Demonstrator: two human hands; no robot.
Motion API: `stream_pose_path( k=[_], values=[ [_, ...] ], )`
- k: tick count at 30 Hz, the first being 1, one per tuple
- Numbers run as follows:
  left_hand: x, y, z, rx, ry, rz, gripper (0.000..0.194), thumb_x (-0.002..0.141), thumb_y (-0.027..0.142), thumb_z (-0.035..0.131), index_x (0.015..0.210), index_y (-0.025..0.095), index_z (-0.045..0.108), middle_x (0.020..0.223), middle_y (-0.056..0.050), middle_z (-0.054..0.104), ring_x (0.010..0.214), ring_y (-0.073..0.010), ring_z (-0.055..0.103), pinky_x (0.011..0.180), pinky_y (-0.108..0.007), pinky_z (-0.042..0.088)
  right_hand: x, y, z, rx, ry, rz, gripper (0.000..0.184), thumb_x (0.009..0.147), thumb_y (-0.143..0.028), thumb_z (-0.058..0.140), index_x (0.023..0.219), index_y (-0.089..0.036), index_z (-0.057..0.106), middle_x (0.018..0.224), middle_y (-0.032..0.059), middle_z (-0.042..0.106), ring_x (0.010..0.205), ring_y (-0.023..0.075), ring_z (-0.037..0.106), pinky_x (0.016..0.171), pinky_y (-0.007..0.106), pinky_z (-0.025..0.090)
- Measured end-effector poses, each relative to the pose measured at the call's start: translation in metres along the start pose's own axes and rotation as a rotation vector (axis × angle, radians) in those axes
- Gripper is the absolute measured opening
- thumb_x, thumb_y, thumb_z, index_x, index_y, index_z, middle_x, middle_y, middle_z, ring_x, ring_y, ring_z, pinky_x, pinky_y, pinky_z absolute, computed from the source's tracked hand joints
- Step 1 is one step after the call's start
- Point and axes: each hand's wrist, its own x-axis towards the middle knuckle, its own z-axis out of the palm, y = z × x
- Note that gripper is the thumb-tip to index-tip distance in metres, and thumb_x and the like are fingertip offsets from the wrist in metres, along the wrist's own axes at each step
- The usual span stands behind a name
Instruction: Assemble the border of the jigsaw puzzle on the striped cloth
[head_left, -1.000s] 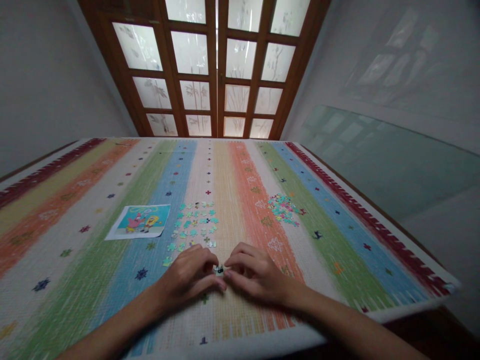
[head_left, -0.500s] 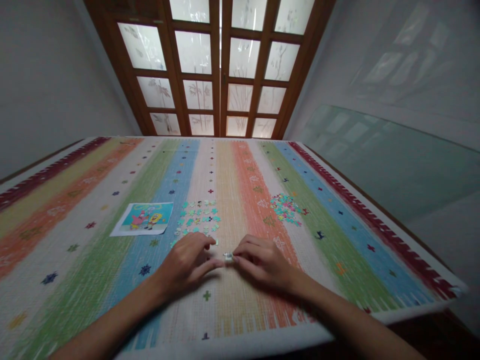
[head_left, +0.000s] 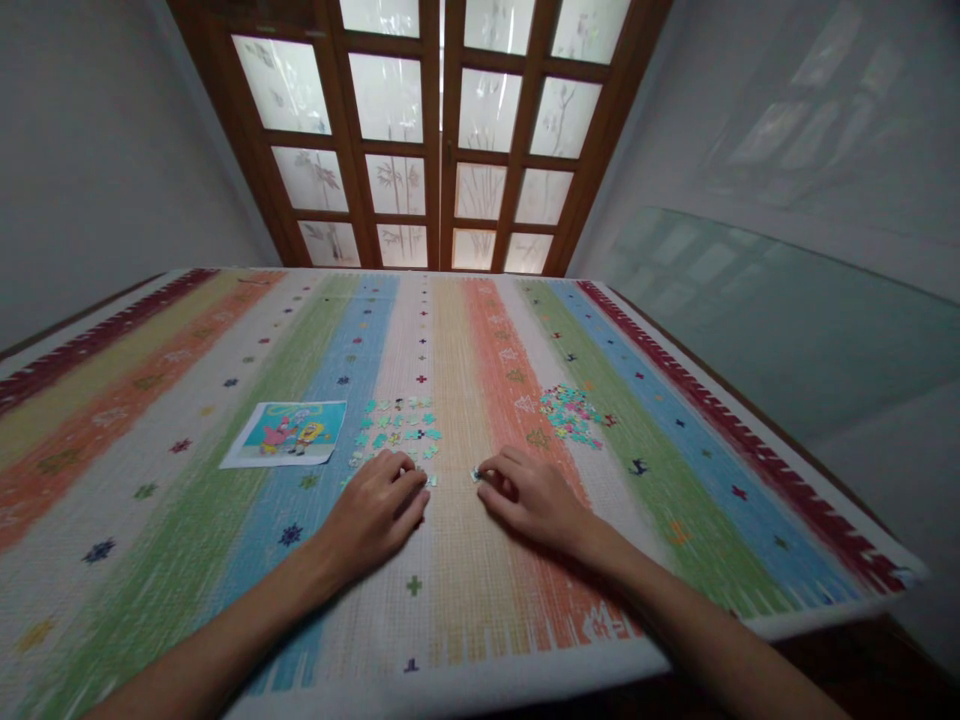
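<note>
My left hand (head_left: 381,508) is at the lower edge of the laid-out puzzle pieces (head_left: 394,436), its thumb and fingers drawn together at a small puzzle piece (head_left: 431,480). Part of that piece is covered by the fingertips. Across a narrow strip of cloth, my right hand (head_left: 531,500) pinches another small puzzle piece (head_left: 475,474) between thumb and index finger. The laid-out pieces, mostly turquoise, lie in loose rows beyond my left hand, which hides some of them.
A printed cartoon picture (head_left: 289,434) lies left of the rows. On the right is a heap of mixed puzzle pieces (head_left: 571,415). A striped cloth (head_left: 457,370) covers the table, whose near edge runs below my forearms. Wooden glazed doors (head_left: 441,200) stand beyond.
My hands have moved apart and slightly away from me. The right one carries its puzzle piece up and to the right, while the left has come to the piece below the rows.
</note>
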Motion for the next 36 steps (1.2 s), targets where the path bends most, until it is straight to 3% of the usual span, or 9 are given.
stream_pose_path(
  k=[7, 17, 23, 36],
  values=[
    [0.001, -0.001, 0.001, -0.007, -0.009, -0.029, 0.015, 0.102, 0.023, 0.052, 0.099, 0.018, 0.065, 0.096, -0.008, 0.061, 0.089, -0.0242, 0.056, 0.08, -0.04, 0.049, 0.001, 0.001, 0.004, -0.064, 0.004, 0.062, 0.015, 0.098, -0.027, 0.061, 0.095, -0.017, 0.071, 0.088, 0.0056, 0.065, 0.075, 0.0173, 0.061, 0.069, 0.03, 0.041],
    [0.0, -0.002, 0.003, -0.052, -0.045, -0.022, 0.019, 0.103, 0.021, 0.049, 0.102, 0.018, 0.067, 0.097, -0.009, 0.062, 0.092, -0.0244, 0.057, 0.082, -0.041, 0.051, 0.001, 0.013, 0.006, -0.043, -0.001, -0.046, 0.027, 0.096, -0.012, 0.052, 0.107, -0.017, 0.076, 0.093, 0.0084, 0.067, 0.082, 0.0193, 0.062, 0.073, 0.031, 0.045],
    [0.0, -0.002, 0.001, -0.056, -0.037, -0.028, 0.02, 0.102, 0.019, 0.049, 0.106, 0.019, 0.068, 0.097, -0.008, 0.062, 0.09, -0.0239, 0.057, 0.079, -0.039, 0.05, 0.002, 0.01, 0.001, -0.042, 0.006, -0.016, 0.015, 0.091, -0.019, 0.061, 0.099, -0.016, 0.074, 0.093, 0.008, 0.066, 0.08, 0.0195, 0.061, 0.073, 0.032, 0.045],
    [0.003, -0.003, 0.001, -0.023, -0.028, 0.007, 0.02, 0.104, 0.026, 0.054, 0.096, 0.02, 0.07, 0.093, -0.007, 0.064, 0.089, -0.0236, 0.056, 0.079, -0.039, 0.048, 0.003, 0.01, 0.002, -0.001, -0.029, 0.017, 0.011, 0.092, -0.019, 0.059, 0.097, -0.018, 0.068, 0.093, 0.0069, 0.066, 0.082, 0.0197, 0.061, 0.075, 0.033, 0.045]
  ],
)
